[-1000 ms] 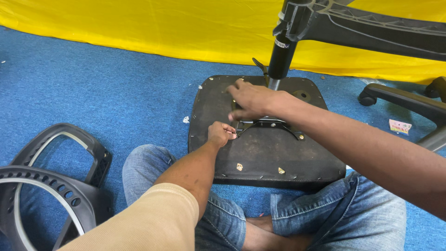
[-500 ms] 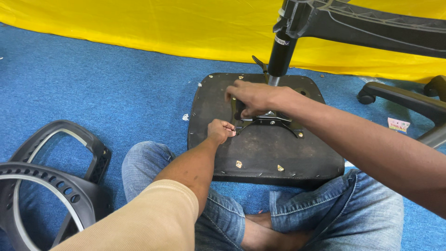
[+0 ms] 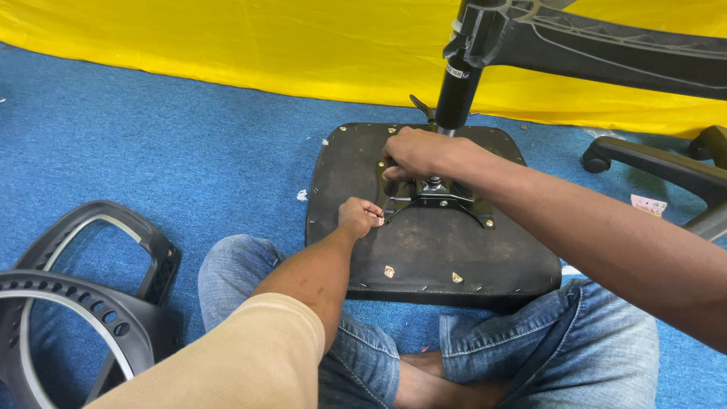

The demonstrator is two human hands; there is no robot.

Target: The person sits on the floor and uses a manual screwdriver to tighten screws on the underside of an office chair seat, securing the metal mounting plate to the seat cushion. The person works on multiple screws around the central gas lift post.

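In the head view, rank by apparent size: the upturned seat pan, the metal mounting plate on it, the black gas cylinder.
1. Upturned seat pan, clearly largest.
2. and 3. Metal mounting plate and black gas cylinder look alike; the right hand hides part of the plate, so no ranking.

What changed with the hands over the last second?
The right hand curled from a spread, flat pose into a fist at the far end of the metal bracket, uncovering its centre. The left hand stayed pinched at the bracket's near-left arm; the seat base stayed put.
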